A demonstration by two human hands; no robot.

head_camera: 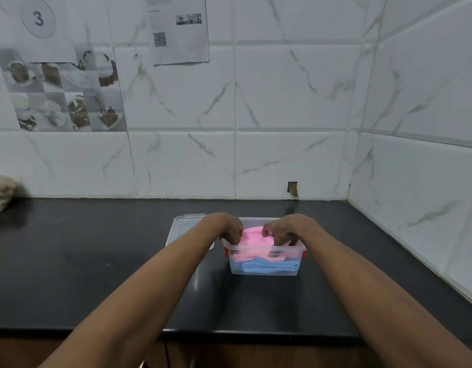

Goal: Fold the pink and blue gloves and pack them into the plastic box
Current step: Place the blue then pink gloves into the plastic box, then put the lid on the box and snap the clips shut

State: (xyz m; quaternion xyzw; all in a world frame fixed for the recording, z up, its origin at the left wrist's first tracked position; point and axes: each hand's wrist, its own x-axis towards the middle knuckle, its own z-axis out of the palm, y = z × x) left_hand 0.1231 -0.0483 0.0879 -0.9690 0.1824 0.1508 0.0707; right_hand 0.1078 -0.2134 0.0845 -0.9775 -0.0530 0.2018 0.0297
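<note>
Both pressing into the clear plastic box on the black counter: left hand and right hand, fingers curled, gripping the pink glove. Under the hands, below the pink, blue glove folded at the bottom. Just left of the left hand, clear lid lying flat.

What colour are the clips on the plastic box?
Red-orange clips on the clear plastic box, seen in the head view.

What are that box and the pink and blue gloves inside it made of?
Box: clear, glossy plastic; the contents show through its wall. Pink glove: smooth and matte, probably rubber. Blue glove: lies in soft folds, rubber or cloth, hard to tell.
</note>
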